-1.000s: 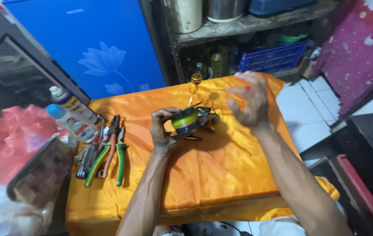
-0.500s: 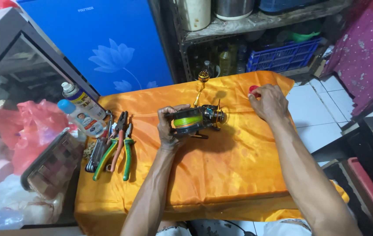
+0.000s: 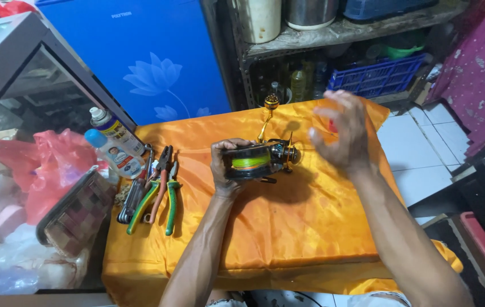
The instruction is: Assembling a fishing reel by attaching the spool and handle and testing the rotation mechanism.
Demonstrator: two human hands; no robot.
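Note:
My left hand (image 3: 226, 166) grips a fishing reel (image 3: 258, 158) with a black and gold body and a spool of green line, held just above the orange cloth (image 3: 288, 227). The reel's gold handle (image 3: 269, 111) sticks up and away from me. My right hand (image 3: 342, 132) hovers to the right of the reel with the fingers spread, blurred, and apart from the reel. A small red thing shows behind its fingers; I cannot tell what it is.
Pliers with green handles (image 3: 161, 187) and hex keys (image 3: 131, 199) lie at the cloth's left edge. Two bottles (image 3: 114, 145) lean there beside a red plastic bag (image 3: 49, 170) and a checked pouch (image 3: 74, 213). A blue cabinet (image 3: 145, 57) and shelves (image 3: 333, 34) stand behind.
My right hand went down to the cloth's far right, then lifted back and now hovers open near the reel. The left hand has kept hold of the reel.

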